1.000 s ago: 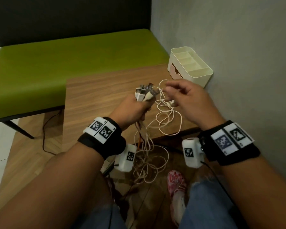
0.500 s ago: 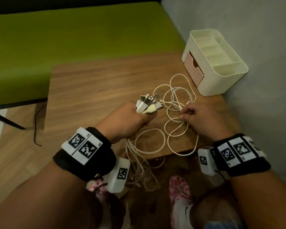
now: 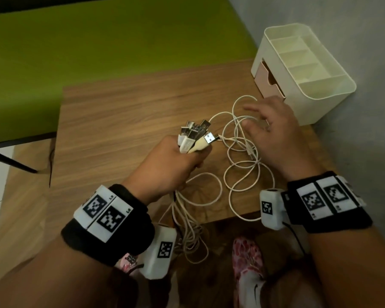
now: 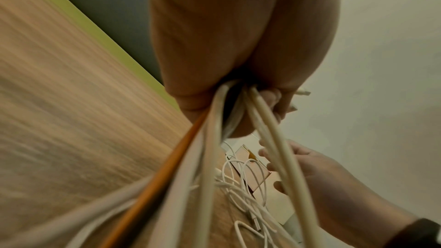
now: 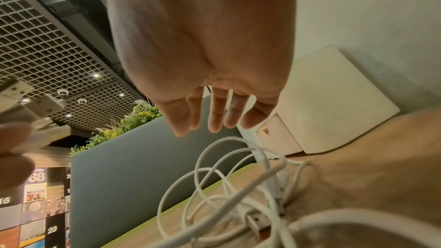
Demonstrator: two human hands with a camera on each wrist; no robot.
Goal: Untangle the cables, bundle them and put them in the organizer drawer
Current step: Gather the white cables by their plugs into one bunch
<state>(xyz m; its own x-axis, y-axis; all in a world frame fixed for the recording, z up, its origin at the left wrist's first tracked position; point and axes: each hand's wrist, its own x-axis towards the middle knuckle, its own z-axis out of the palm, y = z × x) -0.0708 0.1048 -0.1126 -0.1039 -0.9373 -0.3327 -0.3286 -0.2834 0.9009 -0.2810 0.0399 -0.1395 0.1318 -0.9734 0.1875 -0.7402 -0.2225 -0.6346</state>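
Since a moment ago the right hand has let go and spread above the loose white cable loops on the surface; the left hand grips the USB plug ends. Light and limp, these cables are best taken near a plug

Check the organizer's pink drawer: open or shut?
Shut. The pink drawer front sits flush in the cream organizer, no gap visible; nothing is in it yet as far as shown.

Readable only in right wrist view, on wall of photo tiles at lower left: "16", "20", partly cut "88". Square coded markers on wristbands carry small print, too small to read. Nothing legible on cables or organizer.
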